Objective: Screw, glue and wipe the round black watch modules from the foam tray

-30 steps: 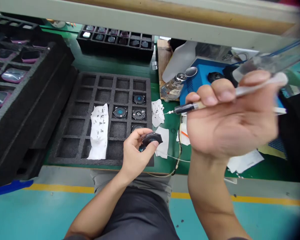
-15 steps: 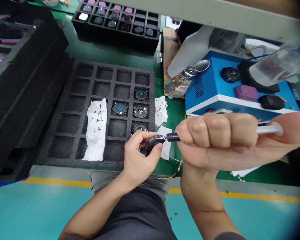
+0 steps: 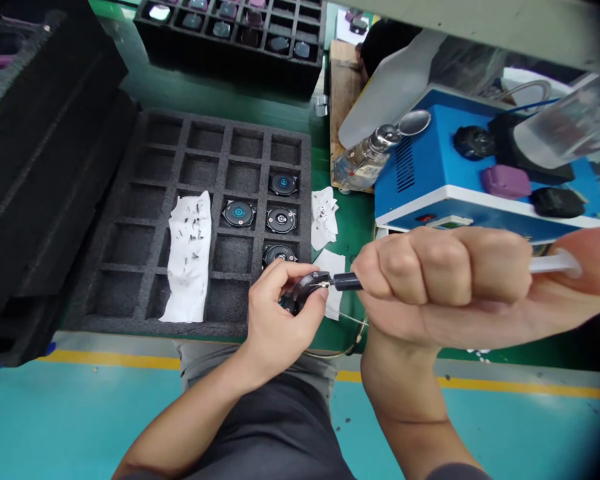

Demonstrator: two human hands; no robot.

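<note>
My left hand (image 3: 284,313) pinches a black round watch body (image 3: 310,285) between thumb and fingers, tilted on edge above the front right corner of the foam tray (image 3: 180,263). My right hand (image 3: 445,280) is wrapped round a syringe with a dark barrel (image 3: 347,281) and a white plunger (image 3: 555,263); the thumb rests on the plunger's end. The syringe's thin tip meets the side of the watch body, though exact contact is hard to make out. Several watch bodies (image 3: 281,219) lie in the tray's right-hand pockets. Fingers partly cover one at the front.
A white paper strip (image 3: 190,257) with dark specks lies over the tray. Crumpled tissue (image 3: 324,217) lies right of it. A blue machine (image 3: 420,180), a glass bottle (image 3: 363,160) and foam boxes (image 3: 220,53) surround the work area.
The watch body has turned a little in my left fingers, showing more of its edge. The syringe tip stays at its side. The view has shifted slightly.
</note>
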